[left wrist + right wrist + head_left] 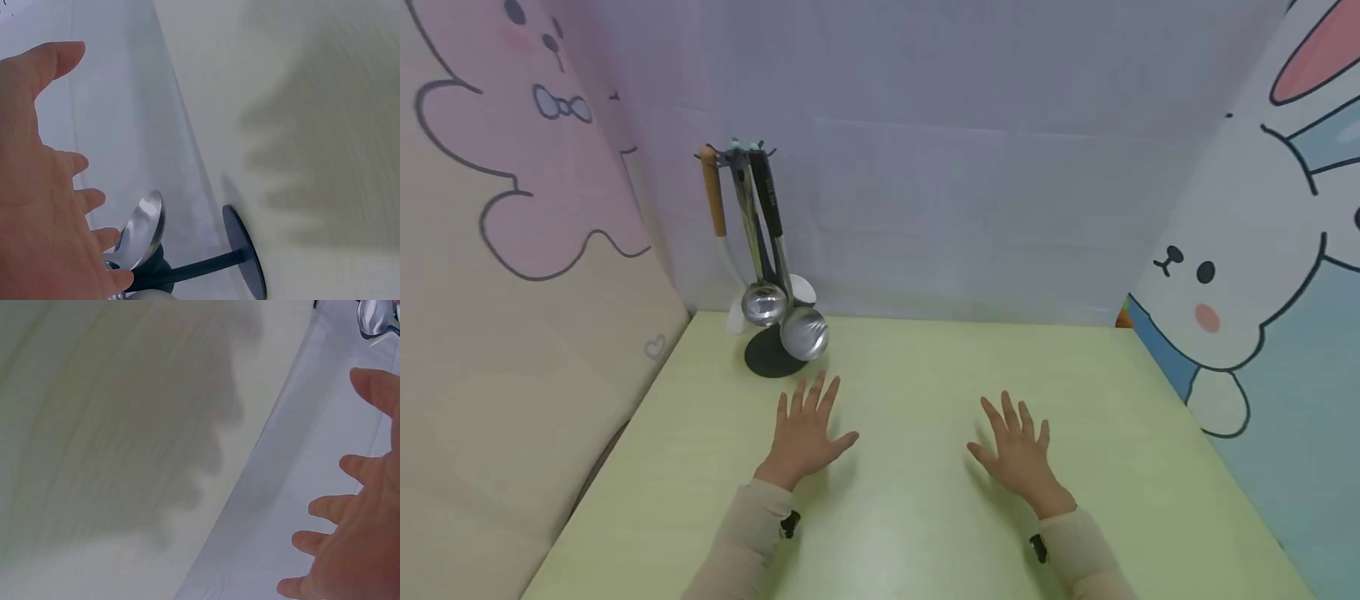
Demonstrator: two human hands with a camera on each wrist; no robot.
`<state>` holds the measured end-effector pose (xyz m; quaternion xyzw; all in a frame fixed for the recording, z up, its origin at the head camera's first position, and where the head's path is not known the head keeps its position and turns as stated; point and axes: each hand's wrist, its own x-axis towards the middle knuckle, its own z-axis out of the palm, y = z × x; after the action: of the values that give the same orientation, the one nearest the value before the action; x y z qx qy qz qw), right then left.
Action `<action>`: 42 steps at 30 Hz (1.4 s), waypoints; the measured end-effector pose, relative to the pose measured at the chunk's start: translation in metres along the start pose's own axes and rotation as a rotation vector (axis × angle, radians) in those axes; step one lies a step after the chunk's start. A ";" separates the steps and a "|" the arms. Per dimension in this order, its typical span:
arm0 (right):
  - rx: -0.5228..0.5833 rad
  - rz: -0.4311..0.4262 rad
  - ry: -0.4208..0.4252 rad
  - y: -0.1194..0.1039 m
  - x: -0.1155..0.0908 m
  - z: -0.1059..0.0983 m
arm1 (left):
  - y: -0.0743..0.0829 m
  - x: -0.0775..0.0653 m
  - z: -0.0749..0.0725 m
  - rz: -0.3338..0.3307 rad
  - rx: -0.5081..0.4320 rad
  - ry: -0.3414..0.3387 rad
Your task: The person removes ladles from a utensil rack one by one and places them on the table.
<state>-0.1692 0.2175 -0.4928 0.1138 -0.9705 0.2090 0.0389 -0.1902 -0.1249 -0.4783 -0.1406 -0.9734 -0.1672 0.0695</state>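
Observation:
Fingers spread, my left hand (pixel 806 437) hovers above the table with nothing in it, just in front of a utensil stand whose round black base (pixel 769 353) rests at the back left. My right hand (pixel 1018 457) is likewise spread and holds nothing, over the right part of the table. On the stand hang a ladle with a black handle (pixel 765 192), its steel bowl (pixel 806 334) in front, a second steel ladle (pixel 764 303) and a utensil with a wooden handle (pixel 712 190) and white lower end. In the left wrist view, a steel bowl (pixel 142 231) shows beyond the fingers.
The pale yellow-green table (pixel 910 500) meets a plain light curtain (pixel 925 208) at the back. Cloth panels with cartoon figures stand on both sides, a pink one (pixel 550 208) at left and a white rabbit (pixel 1240 283) at right.

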 end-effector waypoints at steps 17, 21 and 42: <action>0.060 -0.184 0.067 -0.020 -0.003 0.000 | -0.045 0.090 -0.106 -0.086 -0.228 0.395; 0.074 -0.194 0.050 -0.024 -0.006 -0.001 | -0.053 0.109 -0.122 -0.124 -0.353 0.459; 0.095 -0.099 -0.033 -0.025 -0.032 -0.003 | -0.069 0.167 -0.140 -0.296 -0.628 0.631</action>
<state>-0.1323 0.2037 -0.4838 0.1668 -0.9531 0.2509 0.0278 -0.3569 -0.1934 -0.3380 0.0433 -0.8165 -0.4965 0.2916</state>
